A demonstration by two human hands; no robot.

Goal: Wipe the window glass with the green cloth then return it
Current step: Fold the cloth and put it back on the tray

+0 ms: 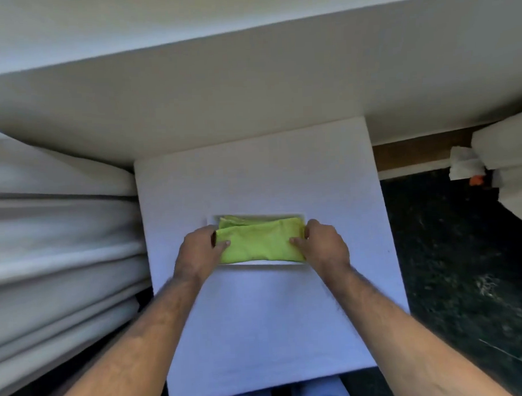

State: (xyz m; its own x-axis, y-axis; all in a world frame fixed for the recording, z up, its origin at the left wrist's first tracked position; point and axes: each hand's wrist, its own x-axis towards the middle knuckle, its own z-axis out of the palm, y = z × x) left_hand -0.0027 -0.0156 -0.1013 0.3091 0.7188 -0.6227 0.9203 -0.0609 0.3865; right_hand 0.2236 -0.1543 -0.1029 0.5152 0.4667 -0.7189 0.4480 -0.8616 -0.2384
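A folded green cloth [260, 242] lies in a shallow white tray [265, 265] on a white table top [259, 317]. My left hand [201, 253] grips the cloth's left end, thumb on top and fingers curled round the edge. At the right end my right hand [323, 244] holds the cloth the same way. The window glass is not visible in this view; only a white sill or ledge [249, 87] runs across above the table.
White curtain folds [55, 251] hang at the left, and more white fabric [510, 172] at the right. A small white and orange object [468, 167] sits by the right curtain. Dark floor [460, 264] lies right of the table.
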